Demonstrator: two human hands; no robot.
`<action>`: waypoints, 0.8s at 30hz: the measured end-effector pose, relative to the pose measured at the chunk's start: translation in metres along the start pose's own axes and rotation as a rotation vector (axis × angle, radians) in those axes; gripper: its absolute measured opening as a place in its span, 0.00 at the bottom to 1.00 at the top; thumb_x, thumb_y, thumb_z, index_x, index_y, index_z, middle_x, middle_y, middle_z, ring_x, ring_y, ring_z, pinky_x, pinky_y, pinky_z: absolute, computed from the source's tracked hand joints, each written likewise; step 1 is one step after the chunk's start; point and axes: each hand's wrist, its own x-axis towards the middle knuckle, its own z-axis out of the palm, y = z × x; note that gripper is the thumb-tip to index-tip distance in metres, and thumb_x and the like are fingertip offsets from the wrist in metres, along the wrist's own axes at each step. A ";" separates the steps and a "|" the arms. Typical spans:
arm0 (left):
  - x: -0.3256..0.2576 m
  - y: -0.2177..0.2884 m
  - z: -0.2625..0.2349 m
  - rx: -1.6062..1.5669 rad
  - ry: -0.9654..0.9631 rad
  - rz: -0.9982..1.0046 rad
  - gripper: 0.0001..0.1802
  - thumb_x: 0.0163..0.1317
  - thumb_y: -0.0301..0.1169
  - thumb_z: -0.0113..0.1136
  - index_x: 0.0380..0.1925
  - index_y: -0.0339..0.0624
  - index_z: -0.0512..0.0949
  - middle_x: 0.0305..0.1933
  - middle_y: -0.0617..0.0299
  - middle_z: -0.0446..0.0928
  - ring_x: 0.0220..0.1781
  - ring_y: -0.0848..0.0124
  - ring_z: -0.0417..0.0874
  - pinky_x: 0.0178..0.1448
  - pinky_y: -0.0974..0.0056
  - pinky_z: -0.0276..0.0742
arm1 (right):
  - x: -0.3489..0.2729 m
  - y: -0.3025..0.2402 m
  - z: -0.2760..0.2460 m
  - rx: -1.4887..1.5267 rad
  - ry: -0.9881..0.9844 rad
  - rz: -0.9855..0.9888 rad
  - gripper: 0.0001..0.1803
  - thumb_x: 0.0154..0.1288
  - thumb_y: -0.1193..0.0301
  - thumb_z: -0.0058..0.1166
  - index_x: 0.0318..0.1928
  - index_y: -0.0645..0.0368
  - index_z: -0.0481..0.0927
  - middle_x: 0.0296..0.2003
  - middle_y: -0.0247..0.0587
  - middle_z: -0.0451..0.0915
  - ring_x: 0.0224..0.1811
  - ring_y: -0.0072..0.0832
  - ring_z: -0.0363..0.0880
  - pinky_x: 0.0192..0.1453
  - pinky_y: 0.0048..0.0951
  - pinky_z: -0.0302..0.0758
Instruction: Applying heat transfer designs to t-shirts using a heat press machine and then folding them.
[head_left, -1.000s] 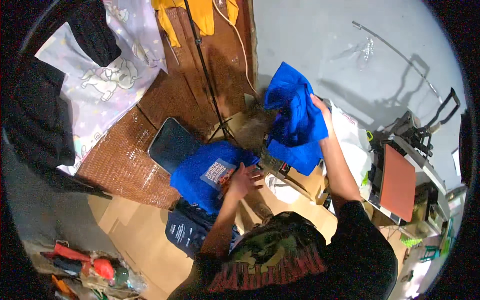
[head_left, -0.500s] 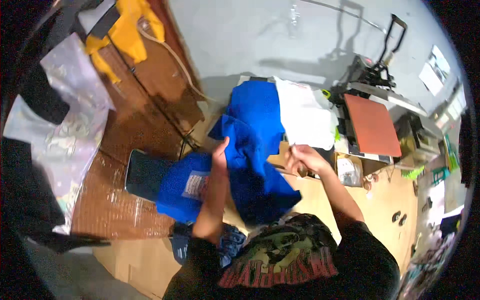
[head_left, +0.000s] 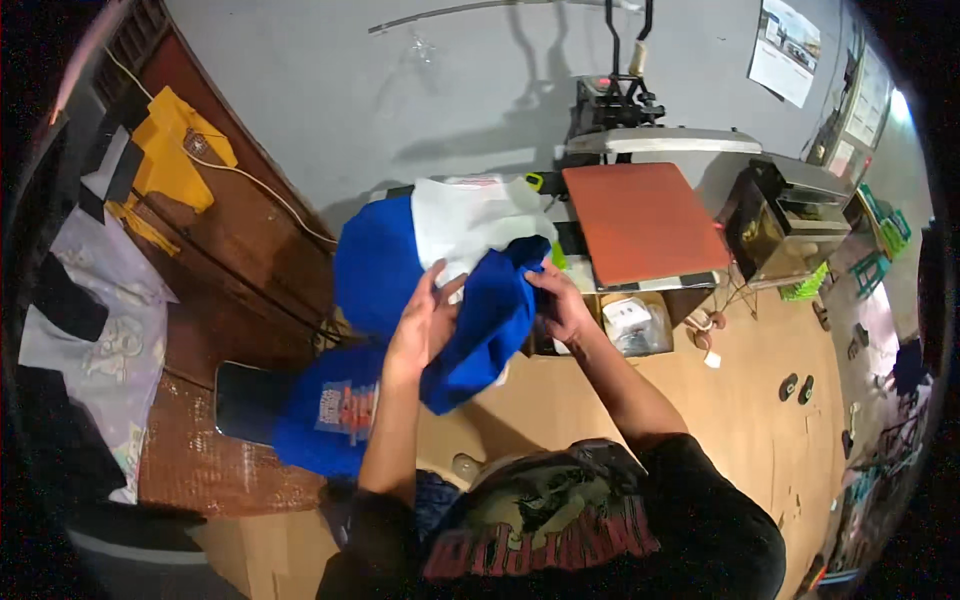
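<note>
A blue shirt hangs bunched in front of me, with a dark opening at its upper right. My right hand pinches the cloth beside that opening. At the shirt's left side is my left hand, thumb and fingers apart, the fingertips against the cloth. Behind the hands, a white shirt and another blue shirt lie on the table. Below and left, a blue shirt with a printed patch is draped over a dark seat.
A heat press with a flat red-orange pad stands right of the shirts, under its pale upper arm. An open box sits beneath the table edge. A glass tank is farther right. Clothes, including a yellow one, hang left.
My view has turned right, bringing the press nearer the middle. The blue shirt has gathered into a bunch between my hands, and my right hand has taken hold of it.
</note>
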 end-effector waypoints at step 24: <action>0.110 -0.089 0.205 0.048 0.321 0.575 0.15 0.71 0.32 0.55 0.53 0.38 0.70 0.36 0.64 0.78 0.33 0.75 0.76 0.38 0.69 0.72 | -0.182 -0.364 -0.116 -0.480 -0.080 -0.589 0.09 0.60 0.79 0.50 0.41 0.63 0.76 0.39 0.33 0.80 0.42 0.21 0.76 0.48 0.25 0.73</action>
